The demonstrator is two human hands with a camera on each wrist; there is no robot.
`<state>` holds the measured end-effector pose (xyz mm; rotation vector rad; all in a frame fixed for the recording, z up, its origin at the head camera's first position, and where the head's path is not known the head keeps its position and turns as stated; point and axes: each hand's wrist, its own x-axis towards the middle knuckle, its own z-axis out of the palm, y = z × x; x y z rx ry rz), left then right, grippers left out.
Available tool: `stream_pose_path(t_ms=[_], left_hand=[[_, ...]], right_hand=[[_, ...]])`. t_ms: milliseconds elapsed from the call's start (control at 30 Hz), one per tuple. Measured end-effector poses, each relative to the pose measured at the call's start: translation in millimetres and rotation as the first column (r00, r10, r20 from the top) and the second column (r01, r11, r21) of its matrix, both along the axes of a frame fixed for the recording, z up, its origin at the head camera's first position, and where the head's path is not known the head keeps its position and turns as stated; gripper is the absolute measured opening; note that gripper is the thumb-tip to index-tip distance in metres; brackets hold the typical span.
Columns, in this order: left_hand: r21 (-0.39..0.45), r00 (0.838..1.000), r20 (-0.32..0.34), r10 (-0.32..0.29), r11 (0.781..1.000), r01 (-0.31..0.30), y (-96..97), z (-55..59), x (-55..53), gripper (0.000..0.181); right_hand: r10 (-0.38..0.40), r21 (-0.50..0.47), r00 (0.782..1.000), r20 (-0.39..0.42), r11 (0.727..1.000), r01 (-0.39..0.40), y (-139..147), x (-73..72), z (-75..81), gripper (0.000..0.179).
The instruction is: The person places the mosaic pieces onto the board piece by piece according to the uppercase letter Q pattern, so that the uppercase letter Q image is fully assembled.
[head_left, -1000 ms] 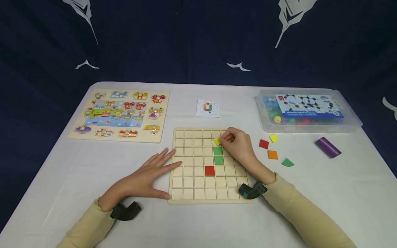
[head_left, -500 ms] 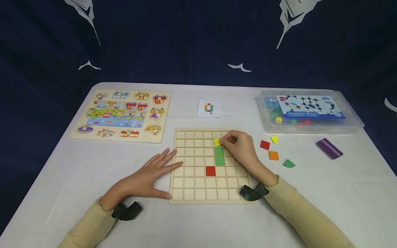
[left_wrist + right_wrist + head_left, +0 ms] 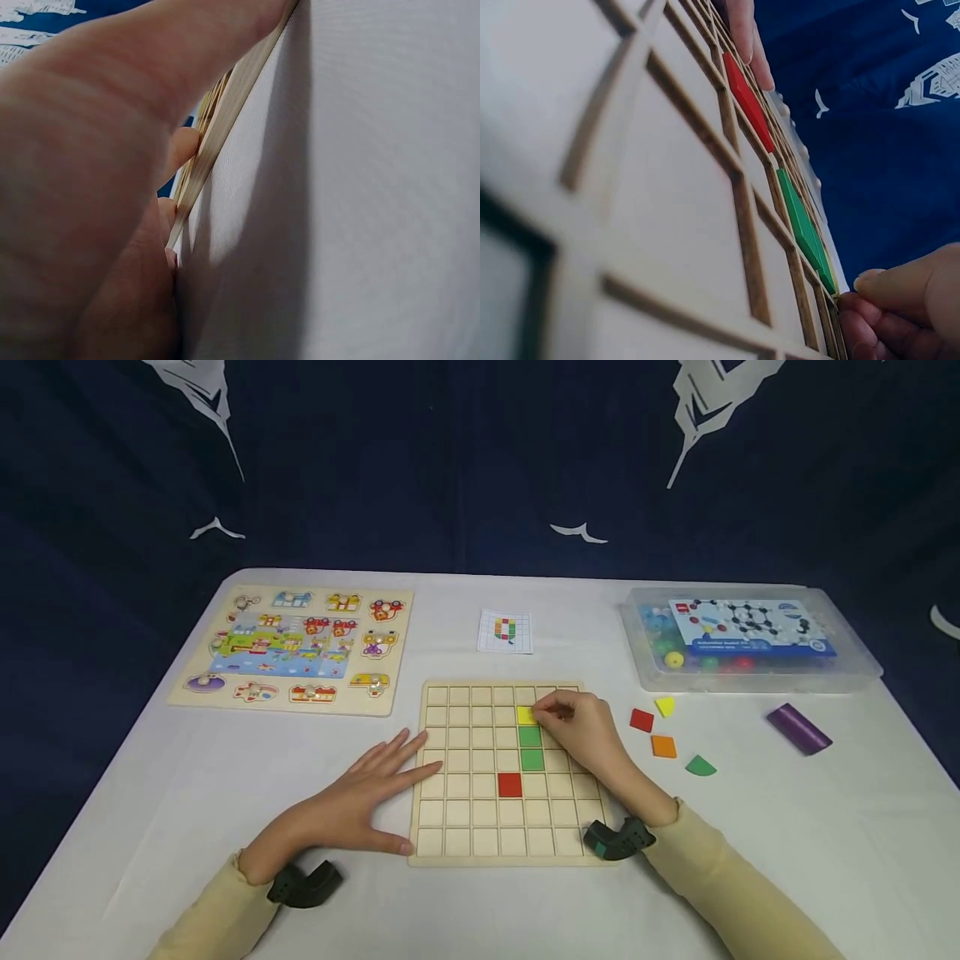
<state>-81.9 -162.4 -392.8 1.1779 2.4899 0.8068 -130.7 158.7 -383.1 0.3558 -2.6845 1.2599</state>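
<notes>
In the head view a wooden grid board [image 3: 480, 813] lies on the table. A red square tile [image 3: 510, 785] and two green square tiles, one being the upper green tile [image 3: 530, 737], sit in its cells. A yellow tile [image 3: 527, 716] lies in the cell just above the green ones. My right hand [image 3: 585, 732] pinches this yellow tile at its right edge with thumb and curled forefinger. My left hand [image 3: 358, 802] rests with spread fingers along the board's left edge. From the left wrist, the thumb and fingertips touch the board's side [image 3: 225, 120].
Right of the board lie a red tile [image 3: 641, 720], a yellow piece [image 3: 665, 706], an orange tile [image 3: 663, 746], a green quarter-round [image 3: 701, 766] and a purple half-cylinder [image 3: 798, 729]. Behind them stands a clear plastic box [image 3: 750, 675]. A pattern card [image 3: 487, 631] and picture puzzle [image 3: 180, 693] lie farther back.
The yellow tile, tilted in its cell a second ago, now sits squared up there. My right fingers have shifted slightly with it, while the left hand keeps its place.
</notes>
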Motion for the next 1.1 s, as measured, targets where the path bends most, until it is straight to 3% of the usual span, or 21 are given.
stream_pose_path(t_ms=[100, 200, 333, 433, 533, 833, 967, 1100], left_hand=[[0.002, 1.0, 0.008, 0.004, 1.0, -0.004, 0.4, -0.6, 0.8, 0.095], [0.003, 1.0, 0.009, 0.002, 1.0, -0.002, 0.6, -1.8, 1.6, 0.095], [0.008, 1.0, 0.012, -0.002, 1.0, 0.002, 0.5, -4.2, 3.8, 0.096], [0.003, 1.0, 0.015, 0.001, 1.0, -0.001, 0.7, -4.7, 4.5, 0.095], [-0.005, 1.0, 0.013, 0.006, 1.0, -0.006, 0.4, -3.7, 4.0, 0.096], [-0.015, 1.0, 0.01, 0.006, 1.0, -0.006, -0.7, -1.0, 1.0, 0.096], [-0.012, 1.0, 0.01, 0.007, 1.0, -0.007, -0.7, -0.7, 0.6, 0.096], [-0.007, 1.0, 0.004, 0.006, 1.0, -0.006, 0.0, -0.3, 0.2, 0.096]], right_hand=[[0.001, -0.038, 1.0, 0.027, 0.999, 0.0, 0.7, 0.8, 3.2, 0.006], [0.005, -0.115, 0.994, 0.106, 0.993, 0.008, 6.1, 0.3, 6.8, 0.01], [0.018, -0.234, 0.978, 0.206, 0.972, 0.032, 21.9, -0.7, 15.2, 0.018], [0.004, -0.274, 0.974, 0.225, 0.96, 0.059, 38.0, -0.6, 24.2, 0.023], [-0.025, -0.271, 0.974, 0.226, 0.959, 0.088, 61.5, -0.7, 26.9, 0.03], [-0.135, -0.236, 0.96, 0.246, 0.952, 0.195, 144.0, -0.1, 0.8, 0.041], [-0.179, -0.145, 0.938, 0.298, 0.962, 0.23, 146.6, 15.9, 9.4, 0.042], [-0.171, -0.071, 0.936, 0.307, 0.977, 0.202, 139.5, 26.0, 13.4, 0.037]])
